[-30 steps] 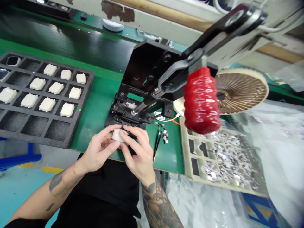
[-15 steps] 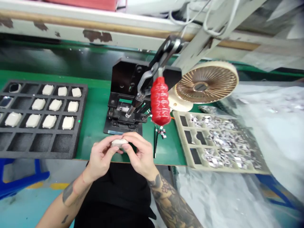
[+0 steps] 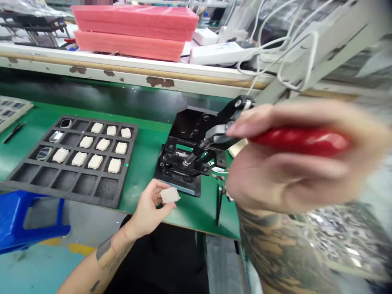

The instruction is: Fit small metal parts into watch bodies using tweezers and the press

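A small off-white piece (image 3: 170, 195) is pinched between the thumb and fingers of my left hand (image 3: 150, 208), just in front of a black press (image 3: 183, 163). My right hand (image 3: 306, 159), large and blurred, is wrapped round the red handle (image 3: 303, 141) of the press lever. Left of the press lies a dark grey foam tray (image 3: 122, 179) with several off-white pieces in its compartments and a few dark-faced pieces in its left column. Its front row holds nothing.
Tweezers (image 3: 218, 204) lie right of the press near small scraps. A plastic-covered tray of small parts (image 3: 333, 232) is at the right. Pink foam blocks (image 3: 131, 32) sit on the shelf behind; a blue stool (image 3: 33, 216) stands lower left.
My right hand has left the off-white piece and taken hold of the red handle. My left hand keeps the piece alone. The view has shifted, showing more of the shelf and left side.
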Motion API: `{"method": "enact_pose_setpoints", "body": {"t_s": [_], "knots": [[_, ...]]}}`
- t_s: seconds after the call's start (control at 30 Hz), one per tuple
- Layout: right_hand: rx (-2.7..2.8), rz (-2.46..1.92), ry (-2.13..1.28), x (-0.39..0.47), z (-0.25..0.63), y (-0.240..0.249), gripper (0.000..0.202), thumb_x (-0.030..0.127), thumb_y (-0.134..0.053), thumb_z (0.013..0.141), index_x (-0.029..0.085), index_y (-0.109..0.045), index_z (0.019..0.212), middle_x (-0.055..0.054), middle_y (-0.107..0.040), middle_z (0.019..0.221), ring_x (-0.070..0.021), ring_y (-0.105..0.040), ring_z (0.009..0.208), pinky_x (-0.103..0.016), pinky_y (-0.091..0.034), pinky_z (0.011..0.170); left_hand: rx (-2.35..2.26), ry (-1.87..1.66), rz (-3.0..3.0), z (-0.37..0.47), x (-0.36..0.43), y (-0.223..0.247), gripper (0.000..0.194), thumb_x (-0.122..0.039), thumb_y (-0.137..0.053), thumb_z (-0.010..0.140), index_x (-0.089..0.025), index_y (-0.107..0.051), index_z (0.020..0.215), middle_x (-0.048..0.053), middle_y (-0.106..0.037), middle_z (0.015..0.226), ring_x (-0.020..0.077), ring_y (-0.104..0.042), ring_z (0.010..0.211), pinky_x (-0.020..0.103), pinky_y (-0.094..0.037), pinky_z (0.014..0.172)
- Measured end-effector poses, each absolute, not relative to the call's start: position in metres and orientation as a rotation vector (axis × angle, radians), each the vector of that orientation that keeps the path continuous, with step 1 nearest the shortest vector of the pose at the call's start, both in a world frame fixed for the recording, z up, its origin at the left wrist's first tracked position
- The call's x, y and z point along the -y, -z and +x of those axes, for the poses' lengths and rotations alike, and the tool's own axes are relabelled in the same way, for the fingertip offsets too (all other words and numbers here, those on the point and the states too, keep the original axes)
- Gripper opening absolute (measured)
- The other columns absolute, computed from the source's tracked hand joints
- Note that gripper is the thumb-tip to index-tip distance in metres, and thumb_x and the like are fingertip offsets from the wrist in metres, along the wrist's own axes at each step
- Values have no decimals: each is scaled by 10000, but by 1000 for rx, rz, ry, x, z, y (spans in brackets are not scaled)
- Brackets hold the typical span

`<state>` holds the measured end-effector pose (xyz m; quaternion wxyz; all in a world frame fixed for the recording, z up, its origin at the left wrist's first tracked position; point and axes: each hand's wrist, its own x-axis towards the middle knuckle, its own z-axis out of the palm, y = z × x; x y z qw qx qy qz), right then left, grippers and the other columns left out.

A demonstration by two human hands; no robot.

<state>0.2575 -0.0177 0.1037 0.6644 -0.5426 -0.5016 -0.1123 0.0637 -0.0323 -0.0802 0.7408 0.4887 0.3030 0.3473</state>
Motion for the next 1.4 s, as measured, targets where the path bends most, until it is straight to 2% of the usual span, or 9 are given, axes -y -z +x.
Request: {"method": "enact_pose_setpoints", "body": {"t_s": [0.1, 0.27, 0.4, 0.5, 0.67, 0.77, 0.9, 1.07, 1.4], "knots": [[1202, -1024, 380, 32, 247, -102, 650, 562, -605, 1042, 178, -632, 1566, -97, -664, 1485, -365, -750, 1306, -446, -574, 953, -664, -755, 1096, 62, 34, 78, 395, -239, -895, 883, -189, -613, 1155, 78, -801, 1051, 188, -790, 885, 297, -632, 835], [1515, -1113, 325, 86, 249, -16, 361, 244, -557, 1121, 241, -746, 1428, -87, -789, 1038, -288, -803, 977, -469, -689, 806, -671, -809, 1561, 40, 39, 70, 294, -182, -767, 980, -222, -745, 1270, 106, -761, 1245, 211, -741, 1040, 277, -600, 796], [1803, -1519, 38, 103, 247, 51, 526, 87, -537, 1068, 230, -612, 1568, -147, -740, 1427, -310, -716, 1339, -565, -657, 1104, -671, -917, 1862, 26, 33, 66, 345, -135, -737, 979, -244, -751, 1305, 80, -747, 1178, 174, -685, 871, 286, -578, 743], [1874, -1768, -6, 82, 245, 73, 586, 66, -454, 1057, 160, -537, 1630, -216, -616, 1586, -353, -576, 1514, -636, -541, 1246, -669, -965, 1965, 28, 23, 64, 355, -107, -736, 962, -233, -731, 1294, 61, -737, 1117, 159, -654, 801, 287, -568, 726], [1772, -1901, -81, 53, 249, 76, 396, 113, -440, 1092, 152, -720, 1371, -193, -756, 1280, -344, -706, 1268, -571, -608, 1130, -659, -982, 2080, 35, 14, 62, 354, -153, -732, 1030, -243, -706, 1372, 82, -724, 1253, 205, -728, 1042, 325, -606, 963], [1620, -1774, -110, 71, 244, 71, 392, 139, -459, 1122, 194, -692, 1433, -161, -734, 1367, -295, -699, 1326, -491, -607, 1161, -758, -968, 2195, 36, 11, 64, 372, -191, -669, 1083, -245, -688, 1450, 119, -705, 1324, 248, -734, 1140, 375, -607, 1019], [1461, -1656, -103, 116, 230, 65, 497, 112, -495, 1111, 257, -608, 1573, -141, -683, 1504, -270, -675, 1414, -481, -610, 1193, -884, -880, 2418, 60, 2, 62, 398, -214, -585, 1123, -271, -670, 1508, 113, -735, 1414, 269, -771, 1150, 350, -628, 916], [1509, -1582, -70, 143, 225, 60, 565, 58, -546, 1067, 266, -605, 1590, -147, -725, 1456, -294, -711, 1370, -513, -674, 1110, -953, -514, 2569, 106, -13, 48, 324, -133, -551, 1085, -224, -794, 1278, 131, -777, 1286, 225, -795, 789, 295, -557, 629], [1550, -1526, 46, 136, 232, 51, 618, 22, -576, 1034, 257, -593, 1606, -150, -724, 1453, -297, -704, 1377, -524, -677, 1100, -891, -329, 2540, 106, -14, 34, 497, -31, -495, 1000, -143, -689, 1443, 188, -791, 1285, 321, -823, 933, 369, -616, 751]]}}
